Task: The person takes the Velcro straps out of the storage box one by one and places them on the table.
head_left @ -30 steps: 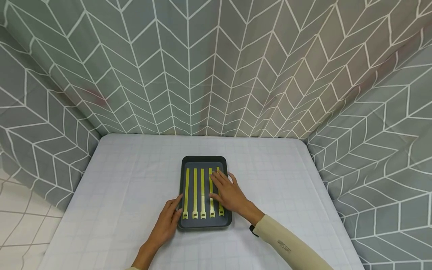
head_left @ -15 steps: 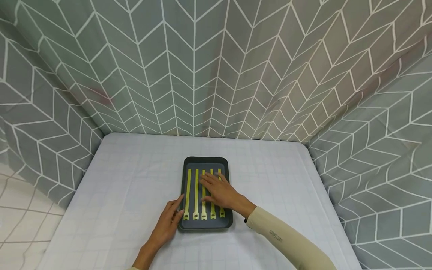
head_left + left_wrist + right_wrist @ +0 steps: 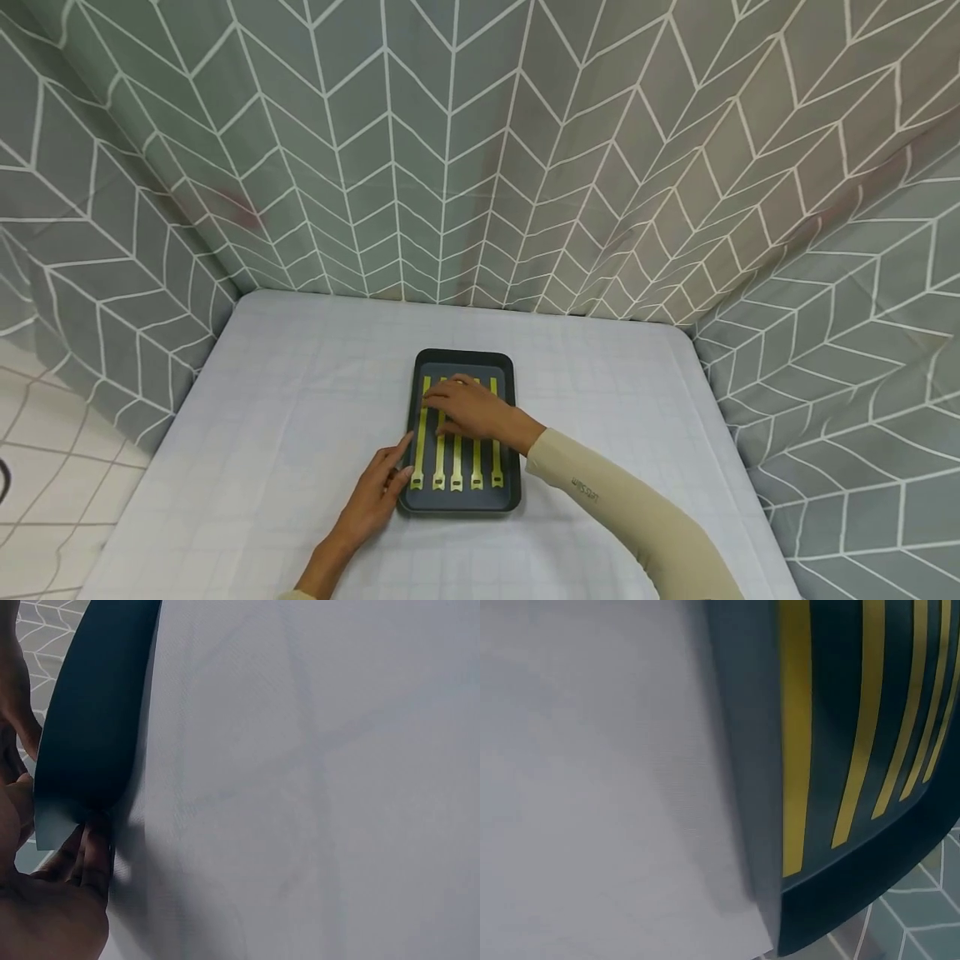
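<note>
Grey patterned curtains (image 3: pixel 480 167) are being seen around the white-covered bench (image 3: pixel 315 383). Near the bench's middle, a dark tray (image 3: pixel 461 502) is being supported flat. Its left wall is being gripped by the left hand (image 3: pixel 373 487), between thumb and fingers. Its far half is being partly covered by the right hand (image 3: pixel 472 410), loosely open; whether anything is being touched there cannot be told. 5 yellow straps (image 3: pixel 457 462) are being displayed lengthwise inside, side by side.
</note>
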`<state>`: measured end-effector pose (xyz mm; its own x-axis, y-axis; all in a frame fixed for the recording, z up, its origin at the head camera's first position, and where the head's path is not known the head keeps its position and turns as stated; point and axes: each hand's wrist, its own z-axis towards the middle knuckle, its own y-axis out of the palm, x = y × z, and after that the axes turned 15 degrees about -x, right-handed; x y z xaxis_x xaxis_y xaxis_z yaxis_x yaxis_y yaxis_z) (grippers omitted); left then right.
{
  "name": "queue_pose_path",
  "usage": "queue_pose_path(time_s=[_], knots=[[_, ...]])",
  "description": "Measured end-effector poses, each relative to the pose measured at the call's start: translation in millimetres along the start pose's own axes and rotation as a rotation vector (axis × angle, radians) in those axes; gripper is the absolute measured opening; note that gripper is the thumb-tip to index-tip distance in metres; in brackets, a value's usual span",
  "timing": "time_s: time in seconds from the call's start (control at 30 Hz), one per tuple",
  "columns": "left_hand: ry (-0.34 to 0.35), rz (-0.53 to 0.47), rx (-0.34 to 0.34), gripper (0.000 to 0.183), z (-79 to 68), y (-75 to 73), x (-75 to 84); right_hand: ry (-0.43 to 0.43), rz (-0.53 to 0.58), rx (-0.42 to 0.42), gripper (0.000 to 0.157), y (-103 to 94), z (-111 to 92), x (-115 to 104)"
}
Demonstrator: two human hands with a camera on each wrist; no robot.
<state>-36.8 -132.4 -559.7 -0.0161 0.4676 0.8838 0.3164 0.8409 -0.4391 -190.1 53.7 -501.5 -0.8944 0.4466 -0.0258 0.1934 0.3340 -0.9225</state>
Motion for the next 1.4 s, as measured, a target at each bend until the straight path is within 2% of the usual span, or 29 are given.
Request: queue_pose_path(time_s=[0.2, 0.53, 0.77, 1.07, 1.27, 1.4], knots=[[-0.062, -0.022, -0.035, 0.055, 0.9, -1.5, -0.1, -0.040, 0.054, -0.048, 0.044, -0.1, 16.7, 0.6], [-0.062, -0.044, -0.047, 0.055, 0.7, -2.1, -2.7, -0.135, 0.088, -0.058, 0.029, 2.3, 36.4, -2.7], [-0.062, -0.053, -0.049, 0.056, 0.5, -3.6, -1.1, -0.125, 0.069, -0.058, 0.027, 6.3, 39.0, -4.6], [-0.056, -0.065, -0.056, 0.056, 1.2, -4.2, -2.9, -0.175, 0.000, -0.019, 0.018, 9.6, 40.1, -5.4], [-0.007, -0.070, -0.047, 0.056, 0.3, -2.8, -3.3, -0.187, -0.001, -0.015, 0.013, 9.4, 38.5, -5.5], [-0.027, -0.079, -0.047, 0.057, 0.6, -2.3, -3.7, -0.195, -0.024, -0.015, 0.008, 8.9, 38.4, -5.6]])
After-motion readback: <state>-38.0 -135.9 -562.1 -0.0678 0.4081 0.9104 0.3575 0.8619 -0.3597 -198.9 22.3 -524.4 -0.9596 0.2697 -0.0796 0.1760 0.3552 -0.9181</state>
